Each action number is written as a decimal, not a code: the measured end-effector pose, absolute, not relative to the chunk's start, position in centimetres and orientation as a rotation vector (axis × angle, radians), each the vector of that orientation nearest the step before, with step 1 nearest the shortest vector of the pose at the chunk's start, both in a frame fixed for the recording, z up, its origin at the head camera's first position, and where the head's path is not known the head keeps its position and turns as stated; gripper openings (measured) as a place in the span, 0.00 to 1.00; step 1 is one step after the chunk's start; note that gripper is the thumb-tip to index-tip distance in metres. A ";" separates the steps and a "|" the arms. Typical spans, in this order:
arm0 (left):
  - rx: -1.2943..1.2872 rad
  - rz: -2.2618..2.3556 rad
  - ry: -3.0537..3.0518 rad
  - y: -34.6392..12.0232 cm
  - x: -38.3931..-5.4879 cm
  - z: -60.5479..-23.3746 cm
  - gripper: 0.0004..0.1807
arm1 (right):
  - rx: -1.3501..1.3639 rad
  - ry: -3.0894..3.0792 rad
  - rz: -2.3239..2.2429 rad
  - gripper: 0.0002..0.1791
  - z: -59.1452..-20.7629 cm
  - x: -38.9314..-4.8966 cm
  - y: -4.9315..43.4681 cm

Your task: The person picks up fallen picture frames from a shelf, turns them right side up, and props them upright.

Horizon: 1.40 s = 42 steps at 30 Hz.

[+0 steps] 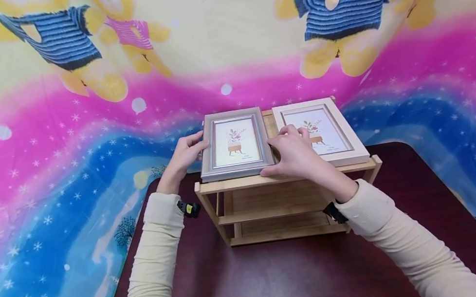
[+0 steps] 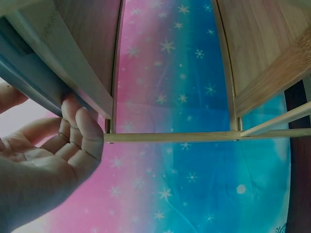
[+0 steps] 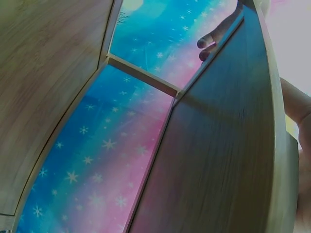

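A grey picture frame [image 1: 237, 143] with a potted-plant print lies face up on the top tier of a wooden rack [image 1: 263, 214], at its left. My left hand [image 1: 183, 157] holds the frame's left edge; in the left wrist view its curled fingers [image 2: 80, 126] meet the frame's side near the rack's top board. At the opposite edge is my right hand [image 1: 293, 154], thumb at the front right corner and fingertips along the right side. That hand partly covers a cream picture frame [image 1: 344, 131] lying on the rack's right half.
The rack has lower wooden shelves [image 1: 270, 236] and stands on a dark red-brown table [image 1: 279, 281]. Close behind and at both sides hangs a patterned cloth [image 1: 225, 37] with bears and snowflakes. Dark wrist cameras [image 1: 189, 209] sit at both cuffs.
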<state>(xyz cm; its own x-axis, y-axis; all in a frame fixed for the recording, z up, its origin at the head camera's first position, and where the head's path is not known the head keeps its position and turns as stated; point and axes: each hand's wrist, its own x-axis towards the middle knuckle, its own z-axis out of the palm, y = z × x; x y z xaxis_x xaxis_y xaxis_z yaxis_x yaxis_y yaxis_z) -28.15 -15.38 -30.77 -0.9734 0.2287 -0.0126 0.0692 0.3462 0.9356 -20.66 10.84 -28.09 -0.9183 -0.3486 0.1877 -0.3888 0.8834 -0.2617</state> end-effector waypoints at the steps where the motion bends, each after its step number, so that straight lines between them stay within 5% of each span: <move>1: 0.293 1.711 2.457 -15.5 -28.1 -30.9 0.29 | 0.572 -2.917 0.449 0.43 -28.1 -20.6 10.8; 23: 0.674 2.137 2.476 -15.5 -26.7 -30.8 0.28 | 0.569 -2.883 0.557 0.57 -28.0 -20.1 10.9; 42: 0.789 2.199 2.505 -15.4 -26.0 -30.3 0.28 | 0.560 -2.838 1.487 0.48 -25.9 -23.2 12.2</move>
